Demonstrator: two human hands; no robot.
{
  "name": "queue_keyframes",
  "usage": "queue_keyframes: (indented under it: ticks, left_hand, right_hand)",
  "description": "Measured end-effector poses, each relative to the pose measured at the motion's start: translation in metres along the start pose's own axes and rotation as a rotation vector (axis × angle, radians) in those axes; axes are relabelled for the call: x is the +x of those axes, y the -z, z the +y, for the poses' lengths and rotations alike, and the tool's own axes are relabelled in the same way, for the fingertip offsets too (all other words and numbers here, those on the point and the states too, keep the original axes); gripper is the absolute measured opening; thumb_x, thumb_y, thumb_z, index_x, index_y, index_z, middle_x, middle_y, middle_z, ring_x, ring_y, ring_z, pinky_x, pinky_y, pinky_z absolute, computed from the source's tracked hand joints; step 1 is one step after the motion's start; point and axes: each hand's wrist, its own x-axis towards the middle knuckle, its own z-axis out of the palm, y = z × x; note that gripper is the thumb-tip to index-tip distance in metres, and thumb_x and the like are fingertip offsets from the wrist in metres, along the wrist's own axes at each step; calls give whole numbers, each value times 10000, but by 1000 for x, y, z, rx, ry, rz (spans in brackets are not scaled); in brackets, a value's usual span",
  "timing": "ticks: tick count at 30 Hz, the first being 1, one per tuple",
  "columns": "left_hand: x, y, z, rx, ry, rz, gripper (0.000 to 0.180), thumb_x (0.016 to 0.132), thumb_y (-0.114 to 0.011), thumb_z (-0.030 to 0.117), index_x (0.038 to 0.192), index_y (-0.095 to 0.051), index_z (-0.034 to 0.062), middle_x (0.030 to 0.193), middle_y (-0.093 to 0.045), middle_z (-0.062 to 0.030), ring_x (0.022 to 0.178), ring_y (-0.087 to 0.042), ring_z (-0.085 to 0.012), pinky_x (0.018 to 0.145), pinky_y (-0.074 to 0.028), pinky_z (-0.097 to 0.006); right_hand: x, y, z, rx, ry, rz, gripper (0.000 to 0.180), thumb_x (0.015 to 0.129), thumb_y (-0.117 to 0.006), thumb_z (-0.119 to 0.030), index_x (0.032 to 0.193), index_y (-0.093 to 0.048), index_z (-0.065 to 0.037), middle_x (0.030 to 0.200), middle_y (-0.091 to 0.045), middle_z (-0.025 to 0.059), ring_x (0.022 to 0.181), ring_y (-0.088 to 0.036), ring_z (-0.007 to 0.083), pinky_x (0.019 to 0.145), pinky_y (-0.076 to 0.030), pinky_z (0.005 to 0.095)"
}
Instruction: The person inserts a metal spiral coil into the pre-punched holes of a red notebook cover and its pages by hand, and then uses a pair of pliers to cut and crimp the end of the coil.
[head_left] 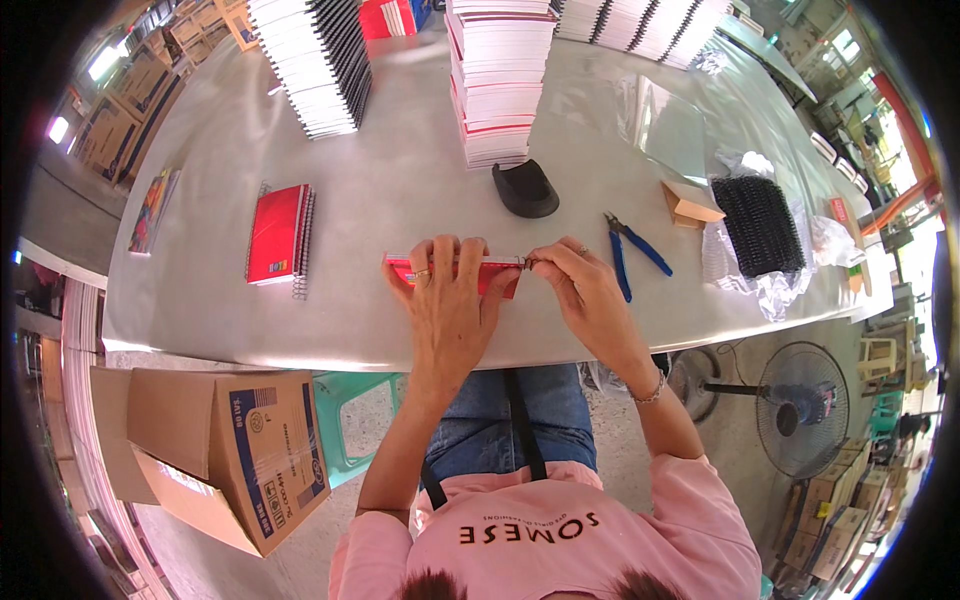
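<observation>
A small red notebook (507,284) stands tilted on the table near its front edge, its white page edge turned up. My left hand (448,310) is closed around it, fingers over the top edge and thumb on the near side. At the notebook's right end my right hand (585,295) pinches a short dark piece that looks like the end of a binding coil; the fingertips hide most of it. Just right of that hand lie blue-handled cutting pliers (624,255), jaws away from me. Beyond the notebook sits a black curved, cup-like piece (526,190).
A coil-bound red notebook (277,235) lies at left, near a colourful card (153,212). Tall stacks of pages (500,90) and bound books (312,65) stand at the back. Black coils (758,226) lie on plastic at right. Below are a carton (230,450) and a fan (800,410).
</observation>
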Motion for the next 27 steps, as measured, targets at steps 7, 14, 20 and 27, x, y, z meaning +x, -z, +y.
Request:
queue_keyframes:
  ticks: [7, 14, 20, 27]
  left_hand:
    - [0, 2, -1, 8, -7, -21, 304, 877, -673, 307, 1107, -567, 139, 1061, -515, -35, 1114, -464, -276, 1040, -209, -673]
    - [-1, 2, 0, -17, 8, -26, 283, 875, -667, 273, 1104, -563, 146, 1056, -510, -35, 1110, -461, -266, 1040, -207, -655]
    - [-2, 3, 0, -7, -23, -9, 301, 853, -661, 209, 1126, -563, 132, 1076, -507, -58, 1111, -445, -309, 1007, -248, -565]
    - [-3, 0, -2, 4, -16, -3, 308, 858, -654, 194, 1149, -565, 145, 1086, -510, -44, 1123, -449, -289, 1026, -234, -600]
  right_hand:
    - [7, -5, -5, -215, 69, -8, 98, 918, -582, -74, 1011, -588, -42, 983, -609, 150, 934, -585, 371, 822, -431, 446]
    - [8, -11, -3, -212, 146, -9, 113, 909, -598, -76, 1015, -581, -41, 986, -583, 142, 951, -569, 357, 833, -420, 444]
    - [9, -18, -1, -186, 192, 14, 151, 874, -639, -44, 1016, -598, -15, 974, -540, 147, 950, -550, 363, 825, -443, 450]
    - [12, -21, -18, 70, -31, 42, 203, 851, -653, 0, 1050, -615, -4, 1042, -573, 151, 927, -581, 349, 804, -476, 433]
